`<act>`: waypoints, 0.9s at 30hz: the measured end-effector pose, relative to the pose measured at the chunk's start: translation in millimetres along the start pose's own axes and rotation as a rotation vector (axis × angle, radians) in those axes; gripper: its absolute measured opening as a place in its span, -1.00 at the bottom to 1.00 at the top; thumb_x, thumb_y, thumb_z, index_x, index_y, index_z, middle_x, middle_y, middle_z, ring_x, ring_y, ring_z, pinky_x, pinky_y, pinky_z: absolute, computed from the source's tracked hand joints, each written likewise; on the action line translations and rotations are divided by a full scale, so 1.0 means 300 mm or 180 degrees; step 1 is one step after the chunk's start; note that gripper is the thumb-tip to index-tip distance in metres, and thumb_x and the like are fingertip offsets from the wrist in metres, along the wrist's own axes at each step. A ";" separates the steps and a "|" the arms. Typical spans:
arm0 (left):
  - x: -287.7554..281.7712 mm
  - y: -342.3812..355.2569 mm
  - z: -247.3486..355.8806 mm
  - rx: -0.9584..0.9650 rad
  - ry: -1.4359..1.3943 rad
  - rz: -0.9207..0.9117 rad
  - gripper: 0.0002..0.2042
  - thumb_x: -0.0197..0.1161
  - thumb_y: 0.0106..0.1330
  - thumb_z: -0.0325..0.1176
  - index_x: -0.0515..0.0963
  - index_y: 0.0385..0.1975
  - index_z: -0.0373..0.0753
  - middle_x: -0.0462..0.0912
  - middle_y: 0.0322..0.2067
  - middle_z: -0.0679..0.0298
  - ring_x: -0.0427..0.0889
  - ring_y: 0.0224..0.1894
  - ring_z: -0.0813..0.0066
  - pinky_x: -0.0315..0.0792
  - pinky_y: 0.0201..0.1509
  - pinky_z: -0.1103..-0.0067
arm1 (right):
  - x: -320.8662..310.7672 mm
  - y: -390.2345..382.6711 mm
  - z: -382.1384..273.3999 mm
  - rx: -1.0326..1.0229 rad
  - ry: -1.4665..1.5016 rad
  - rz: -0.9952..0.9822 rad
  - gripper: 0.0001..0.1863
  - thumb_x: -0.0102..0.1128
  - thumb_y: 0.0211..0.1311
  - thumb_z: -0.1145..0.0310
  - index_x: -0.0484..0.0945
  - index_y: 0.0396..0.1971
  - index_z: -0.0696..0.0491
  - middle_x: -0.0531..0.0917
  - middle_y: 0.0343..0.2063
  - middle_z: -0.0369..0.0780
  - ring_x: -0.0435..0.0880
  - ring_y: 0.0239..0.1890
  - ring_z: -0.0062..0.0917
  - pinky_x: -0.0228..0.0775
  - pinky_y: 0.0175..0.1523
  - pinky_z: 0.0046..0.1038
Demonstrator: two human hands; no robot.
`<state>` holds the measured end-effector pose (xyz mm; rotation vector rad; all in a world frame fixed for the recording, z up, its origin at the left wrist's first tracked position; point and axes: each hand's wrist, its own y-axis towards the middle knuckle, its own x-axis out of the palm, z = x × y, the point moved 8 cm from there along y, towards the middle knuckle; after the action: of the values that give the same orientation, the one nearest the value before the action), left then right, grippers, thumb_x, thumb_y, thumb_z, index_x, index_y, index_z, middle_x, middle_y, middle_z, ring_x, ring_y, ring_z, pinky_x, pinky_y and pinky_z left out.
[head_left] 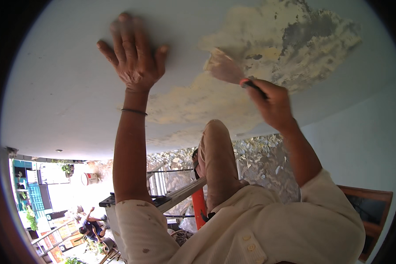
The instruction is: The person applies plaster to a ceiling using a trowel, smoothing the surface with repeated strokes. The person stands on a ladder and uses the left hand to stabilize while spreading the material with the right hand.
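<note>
Surface and room, left to right. The pale grey painted surface (66, 88) is largely plain well left of the scraper (226, 69). The left hand (136, 70), nearer on the scraper's left, is spread wide, palm toward the surface, holding nothing; the two hands are apart. The scraper is at the left part of a cream, worn patch (273, 53); its blade is blurred, with cream material at the edge. Right of the scraper, the patch is mottled with dark grey. The right hand (273, 103), just right of and below the blade, is clamped round the black handle. A plain wall (361, 127) lies far right of the scraper.

Surroundings, left to right, all below the scraper. Far left: another person (94, 229) and a white and red bucket (88, 178) in bright light. Nearer: a ladder (176, 193), partly covered by the left sleeve (141, 229), and an orange-red upright (199, 204). Directly below the scraper, a raised knee (215, 141) obstructs view of the flake-littered floor (264, 163). Lower right: a wood-framed panel (368, 209), partly hidden by the right sleeve (334, 211).
</note>
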<state>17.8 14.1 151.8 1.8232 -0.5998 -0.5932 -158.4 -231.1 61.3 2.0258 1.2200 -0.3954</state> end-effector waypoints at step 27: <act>-0.004 -0.008 -0.008 0.0079 0.0069 -0.0003 -0.28 -0.21 0.64 0.14 0.23 0.52 -0.38 0.19 0.56 -0.06 0.00 0.66 0.06 -0.45 0.69 0.02 | 0.002 0.025 -0.031 -0.0044 0.0202 -0.0187 -0.74 0.33 0.47 0.32 0.75 0.01 0.14 0.63 -0.55 -0.35 0.39 -0.52 -0.80 0.29 -0.45 -0.56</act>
<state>18.8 17.3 150.3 1.8509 -0.5939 -0.5681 -152.6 -226.1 70.6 2.0081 1.3198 -0.3521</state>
